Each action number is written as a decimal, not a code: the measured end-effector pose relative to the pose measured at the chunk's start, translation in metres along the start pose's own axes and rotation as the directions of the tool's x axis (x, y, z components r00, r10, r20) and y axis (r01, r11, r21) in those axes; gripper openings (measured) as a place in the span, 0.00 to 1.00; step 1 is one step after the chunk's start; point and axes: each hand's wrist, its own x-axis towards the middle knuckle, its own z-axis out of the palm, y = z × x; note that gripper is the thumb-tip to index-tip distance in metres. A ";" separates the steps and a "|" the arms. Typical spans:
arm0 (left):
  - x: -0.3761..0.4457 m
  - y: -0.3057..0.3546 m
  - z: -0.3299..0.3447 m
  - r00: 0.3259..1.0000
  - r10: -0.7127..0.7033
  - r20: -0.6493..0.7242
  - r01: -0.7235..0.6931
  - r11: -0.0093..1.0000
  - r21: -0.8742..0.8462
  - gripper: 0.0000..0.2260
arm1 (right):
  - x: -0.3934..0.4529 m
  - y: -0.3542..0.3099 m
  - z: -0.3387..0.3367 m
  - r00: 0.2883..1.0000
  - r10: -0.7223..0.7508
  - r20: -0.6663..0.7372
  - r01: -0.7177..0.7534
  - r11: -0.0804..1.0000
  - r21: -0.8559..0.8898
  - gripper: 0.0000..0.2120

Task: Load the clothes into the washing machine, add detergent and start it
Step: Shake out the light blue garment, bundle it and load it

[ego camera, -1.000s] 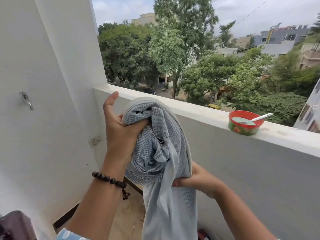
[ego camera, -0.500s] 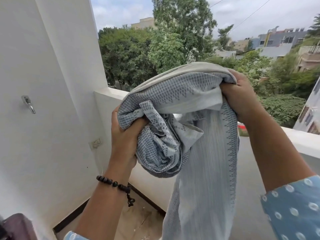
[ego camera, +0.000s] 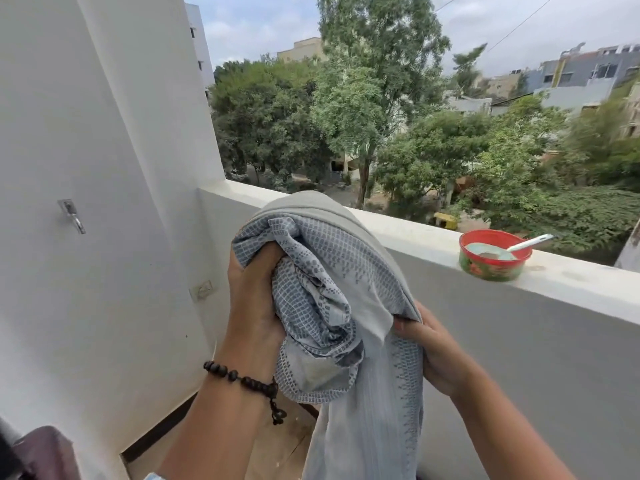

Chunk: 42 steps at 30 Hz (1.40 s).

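Observation:
A long pale blue-grey cloth (ego camera: 332,271) with a small dark woven pattern is bunched up in front of me on a balcony. My left hand (ego camera: 254,306), with a dark bead bracelet at the wrist, grips the gathered bundle from the left. My right hand (ego camera: 433,348) pinches the cloth's hanging length lower down on the right. The rest of the cloth hangs down out of the frame. A red and green tub of pale powder (ego camera: 493,255) with a white spoon (ego camera: 519,242) in it stands on the parapet ledge. No washing machine is in view.
A white parapet (ego camera: 433,237) runs across the balcony, with trees and buildings beyond it. A white wall (ego camera: 86,271) on the left carries a metal hook (ego camera: 72,214) and a small socket (ego camera: 202,289). A dark maroon object (ego camera: 41,452) sits at the bottom left. Tiled floor (ego camera: 277,441) shows below.
My right hand has come down from the raised top edge of the cloth to grip it lower on the right. The powder tub is uncovered again. My left hand still holds the bundle.

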 end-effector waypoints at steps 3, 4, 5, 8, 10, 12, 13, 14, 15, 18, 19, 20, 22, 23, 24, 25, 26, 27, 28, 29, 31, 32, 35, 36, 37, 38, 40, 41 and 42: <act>0.006 -0.006 0.009 0.999 -0.046 0.010 0.046 0.997 -0.069 0.40 | -0.010 0.024 -0.003 0.981 0.115 0.158 -0.121 0.992 0.030 0.48; 0.008 -0.008 0.011 0.998 -0.059 0.013 0.060 0.995 -0.086 0.43 | -0.013 0.030 -0.002 0.971 0.159 0.177 -0.166 0.986 0.027 0.52; 0.010 -0.012 0.014 0.998 -0.066 0.011 0.067 0.992 -0.107 0.45 | -0.015 0.034 -0.001 0.964 0.193 0.183 -0.201 0.979 0.026 0.54; 0.013 -0.024 0.022 0.998 -0.063 -0.014 0.060 0.984 -0.169 0.46 | -0.014 0.038 0.005 0.967 0.216 0.135 -0.222 0.975 0.026 0.56; 0.016 -0.034 0.024 0.998 -0.049 -0.051 0.040 0.985 -0.165 0.45 | -0.009 0.037 0.009 0.980 0.196 0.030 -0.197 0.979 0.047 0.55; 0.014 -0.043 0.021 0.992 -0.061 -0.113 0.044 0.988 -0.145 0.44 | -0.002 0.034 0.007 0.985 0.157 -0.072 -0.149 0.983 0.111 0.52; 0.011 -0.046 0.018 0.986 -0.084 -0.147 0.067 0.991 -0.119 0.44 | 0.000 0.030 0.004 0.986 0.130 -0.106 -0.114 0.983 0.146 0.49; 0.006 -0.048 0.013 0.976 -0.107 -0.189 0.093 0.993 -0.078 0.42 | 0.002 0.024 -0.001 0.987 0.099 -0.127 -0.077 0.982 0.171 0.44; 0.001 -0.050 0.008 0.967 -0.120 -0.226 0.116 0.993 -0.028 0.39 | 0.005 0.016 -0.006 0.988 0.067 -0.139 -0.041 0.982 0.186 0.38; -0.028 -0.059 -0.001 0.956 -0.136 -0.261 0.173 0.978 0.121 0.23 | 0.015 -0.006 -0.023 0.985 0.013 -0.171 0.029 0.970 0.241 0.24; -0.041 -0.065 0.000 0.956 -0.135 -0.260 0.176 0.975 0.139 0.21 | 0.019 -0.013 -0.027 0.985 0.004 -0.174 0.043 0.962 0.268 0.23; -0.055 -0.072 0.002 0.955 -0.131 -0.266 0.175 0.973 0.150 0.20 | 0.023 -0.019 -0.031 0.985 0.000 -0.171 0.050 0.957 0.287 0.26; -0.079 -0.088 0.008 0.947 -0.113 -0.300 0.174 0.967 0.185 0.20 | 0.030 -0.029 -0.033 0.989 0.020 -0.148 0.027 0.950 0.310 0.34; -0.087 -0.094 0.012 0.944 -0.099 -0.316 0.169 0.964 0.203 0.19 | 0.031 -0.031 -0.033 0.992 0.037 -0.123 0.004 0.948 0.317 0.38; -0.092 -0.098 0.013 0.936 -0.074 -0.344 0.151 0.968 0.202 0.18 | 0.033 -0.031 -0.034 0.995 0.058 -0.087 -0.027 0.946 0.322 0.41; -0.093 -0.098 0.016 0.925 -0.051 -0.378 0.124 0.978 0.171 0.17 | 0.033 -0.031 -0.032 0.996 0.081 -0.044 -0.062 0.944 0.323 0.42; -0.091 -0.096 0.017 0.906 -0.039 -0.422 0.097 0.988 0.119 0.16 | 0.033 -0.028 -0.032 0.995 0.102 -0.002 -0.096 0.940 0.327 0.44; -0.086 -0.093 0.018 0.884 -0.036 -0.466 0.074 0.995 0.063 0.15 | 0.032 -0.024 -0.030 0.992 0.119 0.038 -0.125 0.937 0.327 0.44; -0.081 -0.088 0.017 0.863 -0.033 -0.504 0.048 0.999 0.018 0.14 | 0.030 -0.020 -0.028 0.990 0.126 0.069 -0.142 0.939 0.313 0.44; -0.075 -0.084 0.014 0.844 -0.028 -0.536 0.023 1.000 -0.017 0.15 | 0.028 -0.016 -0.026 0.988 0.127 0.092 -0.149 0.944 0.294 0.45; -0.065 -0.076 0.005 0.807 0.028 -0.590 -0.050 0.999 -0.021 0.19 | 0.021 -0.010 -0.023 0.982 0.148 0.114 -0.173 0.953 0.249 0.50; -0.060 -0.073 0.002 0.781 0.058 -0.622 -0.077 0.997 -0.004 0.21 | 0.017 -0.007 -0.021 0.979 0.160 0.127 -0.184 0.960 0.210 0.54; -0.058 -0.075 0.001 0.699 0.109 -0.707 -0.085 0.994 0.070 0.21 | 0.005 -0.001 -0.007 0.977 0.154 0.146 -0.155 0.988 -0.004 0.60; -0.059 -0.078 0.005 0.677 0.118 -0.726 -0.081 0.993 0.085 0.19 | 0.005 0.002 -0.003 0.986 0.134 0.103 -0.128 0.990 -0.058 0.58; -0.061 -0.084 0.008 0.663 0.130 -0.737 -0.086 0.992 0.097 0.19 | 0.006 0.003 0.000 0.994 0.100 0.052 -0.096 0.993 -0.072 0.54; -0.066 -0.090 0.012 0.668 0.133 -0.732 -0.089 0.991 0.098 0.18 | 0.007 0.003 0.000 0.998 0.066 0.000 -0.066 0.996 -0.055 0.47; -0.081 -0.099 0.019 0.728 0.089 -0.680 -0.041 0.995 0.086 0.21 | 0.013 0.001 -0.007 0.996 0.026 -0.080 -0.029 0.999 -0.027 0.36; -0.091 -0.101 0.019 0.777 0.034 -0.629 0.024 0.996 0.084 0.23 | 0.016 -0.002 -0.014 0.995 0.017 -0.099 -0.021 0.999 -0.043 0.33; -0.102 -0.099 0.016 0.821 -0.031 -0.570 0.104 0.990 0.097 0.26 | 0.019 -0.006 -0.022 0.995 0.006 -0.095 -0.013 0.997 -0.075 0.31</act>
